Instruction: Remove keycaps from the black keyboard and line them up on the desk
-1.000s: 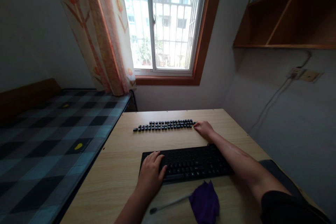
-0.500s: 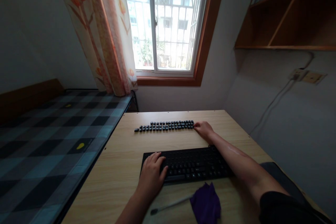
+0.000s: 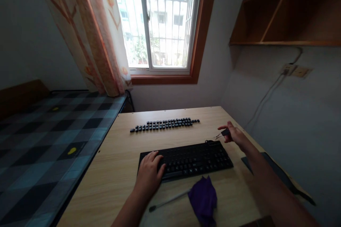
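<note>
A black keyboard (image 3: 191, 163) lies on the wooden table. My left hand (image 3: 151, 166) rests on its left end, fingers spread and flat, holding nothing. To the right, past the keyboard's far right corner, my right hand (image 3: 231, 134) is raised with its fingers round a small tool (image 3: 225, 132) that has a black handle and thin metal prongs pointing left. Loose black keycaps (image 3: 165, 125) stand in rows beyond the keyboard. Near the keyboard's front edge lie a purple cloth (image 3: 203, 200) and a thin brush-like stick (image 3: 170, 200).
A bed with a checkered cover (image 3: 80, 127) adjoins the table's left side. A dark flat item (image 3: 277, 172) lies at the right edge, partly behind my right forearm. Behind the table are a window and curtain (image 3: 93, 35); a wooden shelf (image 3: 266, 17) hangs at upper right.
My right hand has moved from the right end of the keycap rows toward the right and nearer me, and now holds the tool. The view has shifted slightly. My left hand stays on the keyboard.
</note>
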`<state>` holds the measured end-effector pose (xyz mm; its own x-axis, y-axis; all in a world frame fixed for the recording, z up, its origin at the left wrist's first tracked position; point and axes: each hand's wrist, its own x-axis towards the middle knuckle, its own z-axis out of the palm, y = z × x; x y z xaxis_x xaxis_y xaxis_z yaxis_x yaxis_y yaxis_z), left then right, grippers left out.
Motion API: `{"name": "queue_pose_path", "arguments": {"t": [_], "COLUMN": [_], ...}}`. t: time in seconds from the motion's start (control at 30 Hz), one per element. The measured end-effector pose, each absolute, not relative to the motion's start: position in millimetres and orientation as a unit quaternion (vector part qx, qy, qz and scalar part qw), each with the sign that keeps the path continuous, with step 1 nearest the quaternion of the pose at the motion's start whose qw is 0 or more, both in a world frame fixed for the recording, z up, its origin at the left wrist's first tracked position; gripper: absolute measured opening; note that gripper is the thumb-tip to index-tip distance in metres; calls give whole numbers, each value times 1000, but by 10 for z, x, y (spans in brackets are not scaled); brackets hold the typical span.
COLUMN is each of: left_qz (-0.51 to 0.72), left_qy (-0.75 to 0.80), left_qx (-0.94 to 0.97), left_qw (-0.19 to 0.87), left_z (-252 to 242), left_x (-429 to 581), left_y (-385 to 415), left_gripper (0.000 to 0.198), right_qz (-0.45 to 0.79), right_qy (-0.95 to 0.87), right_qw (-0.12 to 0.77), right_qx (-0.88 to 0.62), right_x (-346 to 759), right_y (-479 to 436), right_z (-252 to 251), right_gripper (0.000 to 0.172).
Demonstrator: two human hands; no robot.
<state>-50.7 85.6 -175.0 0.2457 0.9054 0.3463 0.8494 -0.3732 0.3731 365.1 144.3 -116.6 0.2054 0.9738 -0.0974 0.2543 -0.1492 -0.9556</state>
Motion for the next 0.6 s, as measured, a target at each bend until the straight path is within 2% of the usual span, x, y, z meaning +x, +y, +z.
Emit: {"name": "queue_pose_path", "arguments": {"t": [0.1, 0.17, 0.33, 0.6], "left_qz": [258, 259, 263, 269], "left_qy": [554, 553, 555, 551], "left_qx": [790, 791, 787, 789], "left_qw": [51, 49, 47, 45], "left_z": [-1736, -1737, -1740, -1745], "left_x": [-508, -509, -509, -511], "left_y": [861, 863, 868, 883], "left_gripper": [25, 25, 26, 24], "right_qz": [499, 507, 408, 307], "right_qy": [-434, -440, -465, -495], "right_qw": [421, 430, 513, 463], "right_qx": [-621, -604, -595, -668], "right_x": [3700, 3690, 3606, 3520], "right_y": [1158, 1030, 900, 1000], "right_z": [-1248, -1353, -1635, -1842], "right_gripper": [55, 49, 35, 35]}}
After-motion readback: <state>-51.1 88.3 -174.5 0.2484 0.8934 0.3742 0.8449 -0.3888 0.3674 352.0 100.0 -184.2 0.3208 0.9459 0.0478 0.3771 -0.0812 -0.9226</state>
